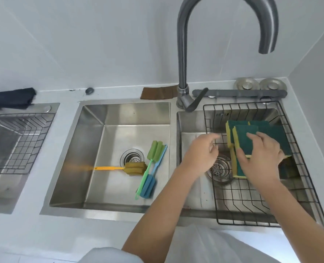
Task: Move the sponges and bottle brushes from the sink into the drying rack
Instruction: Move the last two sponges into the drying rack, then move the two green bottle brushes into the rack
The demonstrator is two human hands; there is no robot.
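Sponge half looks nearly done: green-and-yellow sponges [261, 128] standing on edge in drying rack [242, 223], below-right of faucet [182, 54]. Holds front sponge [242, 137] in right hand [260, 160], grip wrapped over its face, thumb on side. Hovers left hand [201, 154] beside it, grip loose, holding nothing. Left to move: three bottle brushes [148, 168], crossed in sink basin [119, 114] below-left of faucet, beside drain [131, 157]. Roughly halfway, by judgement.

Sink [93, 130] brushed steel, satiny; drying rack [252, 211] black coated wire; sponges [244, 137] rough green scourer on yellow foam; bottle brushes [153, 149] plastic handles, foam heads.
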